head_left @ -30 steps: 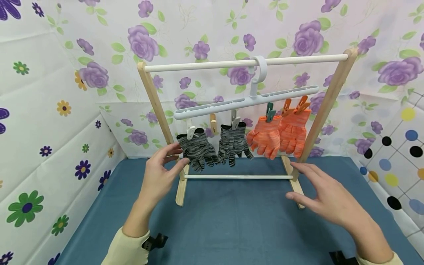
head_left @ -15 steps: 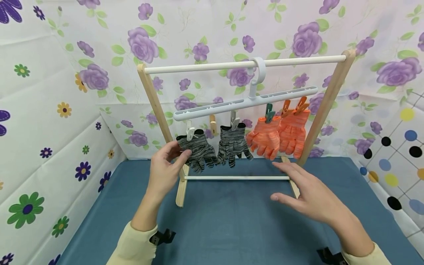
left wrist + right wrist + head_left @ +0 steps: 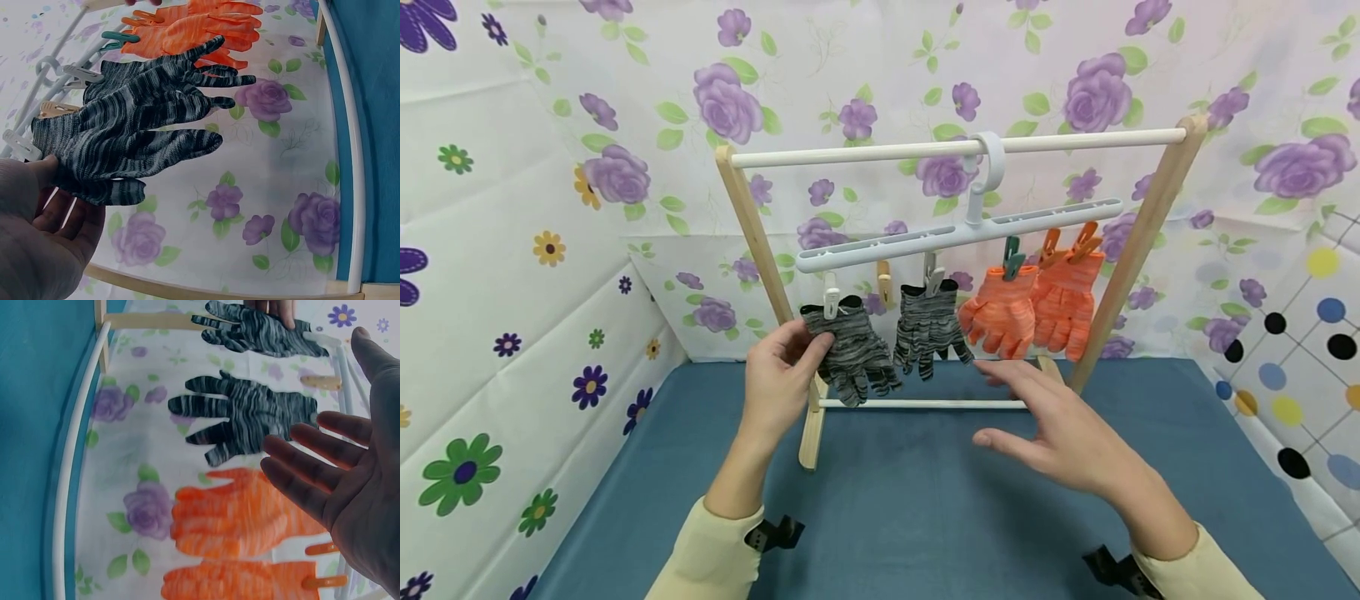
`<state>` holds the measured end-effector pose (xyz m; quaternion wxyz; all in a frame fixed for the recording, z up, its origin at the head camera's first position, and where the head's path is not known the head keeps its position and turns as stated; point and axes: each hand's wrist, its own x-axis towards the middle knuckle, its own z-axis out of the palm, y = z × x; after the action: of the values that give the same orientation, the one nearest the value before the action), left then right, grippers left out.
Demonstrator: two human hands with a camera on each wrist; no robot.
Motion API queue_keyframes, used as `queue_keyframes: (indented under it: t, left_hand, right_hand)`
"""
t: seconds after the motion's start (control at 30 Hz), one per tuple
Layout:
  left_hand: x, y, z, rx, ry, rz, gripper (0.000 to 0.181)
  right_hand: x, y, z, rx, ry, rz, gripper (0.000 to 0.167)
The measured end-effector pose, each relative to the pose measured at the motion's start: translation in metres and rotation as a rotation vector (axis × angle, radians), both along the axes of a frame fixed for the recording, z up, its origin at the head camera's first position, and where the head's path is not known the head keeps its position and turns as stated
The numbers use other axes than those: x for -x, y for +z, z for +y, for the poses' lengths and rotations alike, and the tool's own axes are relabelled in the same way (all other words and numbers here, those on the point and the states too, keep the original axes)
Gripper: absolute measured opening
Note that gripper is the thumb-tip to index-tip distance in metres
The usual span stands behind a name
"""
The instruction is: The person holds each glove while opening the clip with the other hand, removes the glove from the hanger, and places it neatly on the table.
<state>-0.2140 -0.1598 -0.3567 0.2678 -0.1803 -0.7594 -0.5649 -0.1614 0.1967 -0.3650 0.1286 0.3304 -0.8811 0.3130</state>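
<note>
My left hand (image 3: pixel 777 379) pinches the edge of the leftmost grey-black glove (image 3: pixel 856 350) between thumb and fingers, below its white clip (image 3: pixel 831 302); the left wrist view shows the thumb on the glove (image 3: pixel 125 134). A second grey-black glove (image 3: pixel 928 329) hangs beside it from a grey clip (image 3: pixel 933 279). My right hand (image 3: pixel 1060 425), fingers extended, holds nothing and is just below and right of that second glove. In the right wrist view its spread fingers are near the second glove (image 3: pixel 250 415) and an orange glove (image 3: pixel 237 515).
A pale hanger (image 3: pixel 925 239) hangs tilted from the rack's white bar (image 3: pixel 865 153). Two orange gloves (image 3: pixel 1000 312) hang at its right from green and orange clips. An unloaded tan clip (image 3: pixel 884 283) hangs between the grey-black gloves. Wooden posts (image 3: pixel 1153 225) stand at both sides.
My left hand has moved slightly right and taken hold of the leftmost glove, which now faces forward more. My right hand has moved left, from near the right post toward the second grey-black glove.
</note>
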Motion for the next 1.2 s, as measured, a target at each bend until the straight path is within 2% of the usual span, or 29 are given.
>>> queue_keyframes:
  t: [0.43,0.83,1.2]
  left_hand:
    - [-0.001,0.000,0.001,-0.007,-0.019,0.010,0.016]
    - [-0.002,0.000,0.002,-0.011,-0.025,0.002,0.021]
    - [-0.003,-0.001,0.003,-0.023,-0.053,-0.008,0.015]
  right_hand:
    - [0.007,0.017,-0.038,0.113,0.118,0.026,0.076]
    - [0.019,0.037,-0.076,0.208,0.214,0.104,0.069]
    - [0.029,0.051,-0.105,0.263,0.273,0.097,0.067]
